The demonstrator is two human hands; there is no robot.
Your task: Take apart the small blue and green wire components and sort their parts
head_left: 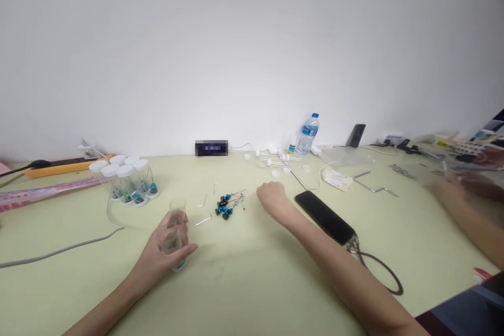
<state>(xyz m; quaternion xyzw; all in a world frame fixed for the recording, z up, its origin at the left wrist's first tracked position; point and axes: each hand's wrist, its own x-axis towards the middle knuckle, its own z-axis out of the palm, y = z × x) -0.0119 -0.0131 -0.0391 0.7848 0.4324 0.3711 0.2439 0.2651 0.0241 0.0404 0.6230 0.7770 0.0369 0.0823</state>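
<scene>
My left hand [167,244] is wrapped round a clear plastic tube [177,231] that stands on the pale green table [244,273]. My right hand [272,198] rests knuckles-up on the table with the fingers curled under; what they hold, if anything, is hidden. Between the hands lies a small heap of blue-capped pins [226,206], with thin metal hex keys [203,220] beside it. A black phone [325,217] lies just right of my right wrist.
Several white-capped tubes [126,181] stand at the left, near a grey cable [59,252] and an orange power strip [59,167]. A water bottle [307,135], white caps [275,160] and a small clock [211,148] sit by the wall. Another person's blurred hands [459,186] work at the right.
</scene>
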